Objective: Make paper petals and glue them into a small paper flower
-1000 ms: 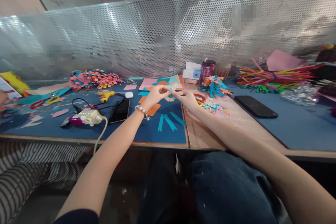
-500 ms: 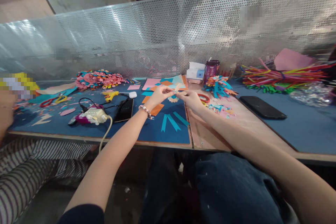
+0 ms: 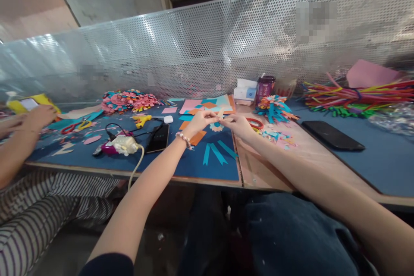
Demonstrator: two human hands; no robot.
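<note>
My left hand [image 3: 203,121], with a beaded bracelet at the wrist, and my right hand [image 3: 238,125] meet over the blue mat. Between their pinched fingertips is a small cream and light-blue paper rosette [image 3: 216,127] with a scalloped edge; fingers hide part of it. Beneath my left hand lie orange paper pieces [image 3: 198,138]. Nearer the table edge are several teal paper strips [image 3: 215,154] with notched ends. Red-handled scissors [image 3: 255,123] lie just beyond my right hand, beside small paper scraps [image 3: 280,138].
A power strip [image 3: 121,144], phone [image 3: 157,139] and yellow glue gun [image 3: 141,120] lie left. Further left, a co-worker's hands [image 3: 39,118] work near a heap of paper flowers [image 3: 129,101]. Right are a purple cup [image 3: 266,88], a black phone [image 3: 333,135] and bundled pipe cleaners [image 3: 352,95].
The view has shifted slightly, so the table sits a little further right and lower. My hands stay together at the rosette. More of the co-worker's hands shows at the left.
</note>
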